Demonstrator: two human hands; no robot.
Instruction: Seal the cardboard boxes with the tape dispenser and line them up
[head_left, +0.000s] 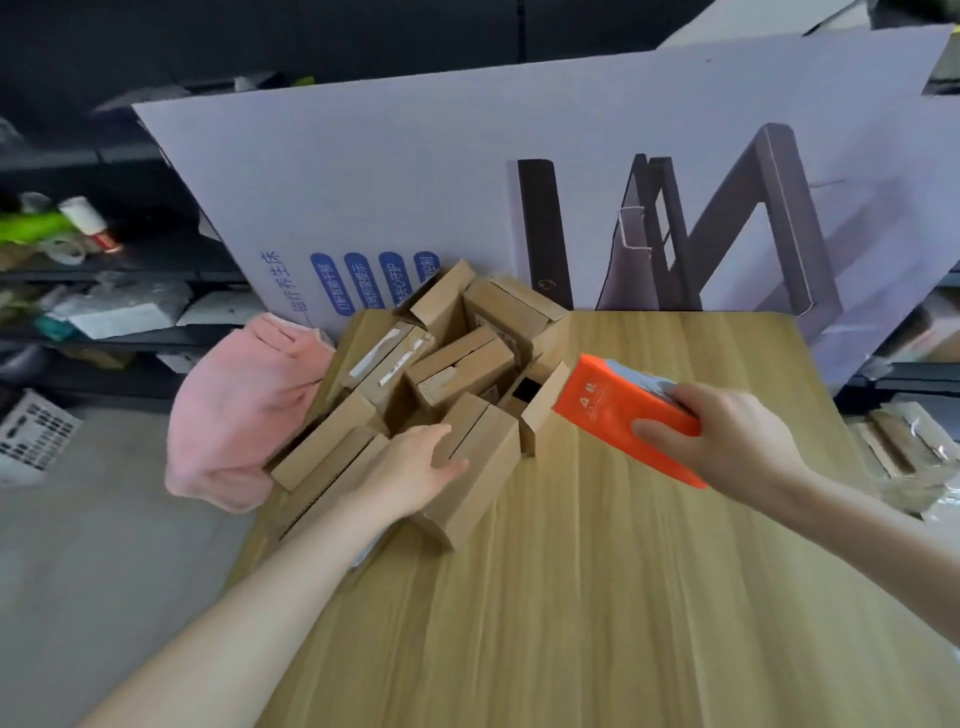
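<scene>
Cardboard boxes (447, 358) lie in a loose heap at the far left corner of the worktop (623, 597), tipped at different angles and overlapping, so I cannot count them with any certainty. The nearest box (485, 488) points toward me. My left grip (415, 467) rests flat on its top with the fingers extended, not curled round anything, and my forearm hides the boxes along the left edge beneath it. One box (545, 410) on the right side of the heap stands open, with a dark gap showing behind its raised flap.

My right grip (727, 436) holds an orange pack (618, 410) above the worktop, just right of the heap. The thumb lies across the pack's face and the fingers wrap round behind it. The hand covers the pack's near end, its printing is too small to read, and I cannot tell whether its far corner touches the raised flap.

A large white carton (415, 182) stands behind the far edge, cut off at the right of the frame. A pink cloth (234, 415) hangs off the left edge. The shelves (104, 260) at left are blurred.
</scene>
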